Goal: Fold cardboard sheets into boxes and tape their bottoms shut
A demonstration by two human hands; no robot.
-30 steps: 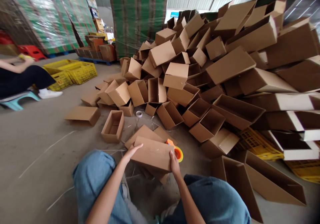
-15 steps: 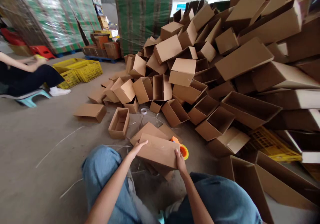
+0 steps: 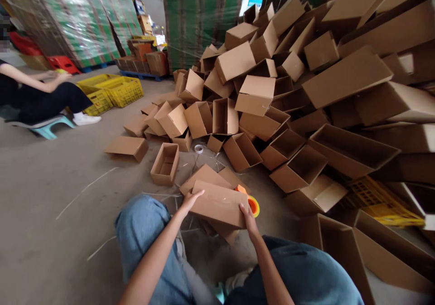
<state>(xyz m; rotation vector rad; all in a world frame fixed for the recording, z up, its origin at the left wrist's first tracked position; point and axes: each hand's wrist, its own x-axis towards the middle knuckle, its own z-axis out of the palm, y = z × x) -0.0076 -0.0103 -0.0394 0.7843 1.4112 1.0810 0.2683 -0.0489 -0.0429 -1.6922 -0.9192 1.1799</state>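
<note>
Between my knees I hold a brown cardboard box (image 3: 219,205), one flat face turned up. My left hand (image 3: 190,200) grips its left end, thumb lying on top. My right hand (image 3: 248,215) grips the right end the same way; the fingers of both hands are partly hidden behind the box. Just beyond my right hand lies an orange tape dispenser (image 3: 242,190) with a yellow-rimmed roll, partly covered by the box. Flat cardboard (image 3: 207,176) lies under and behind the held box.
A tall heap of open cardboard boxes (image 3: 244,153) rises ahead and to the right. One open box (image 3: 165,163) and a white tape roll (image 3: 199,149) are on the floor. At the left, a person (image 3: 41,87) sits on a stool near yellow crates (image 3: 125,92).
The whole view has shifted slightly, so the scene sits a little further right. Both hands keep hold of the box, which has hardly moved.
</note>
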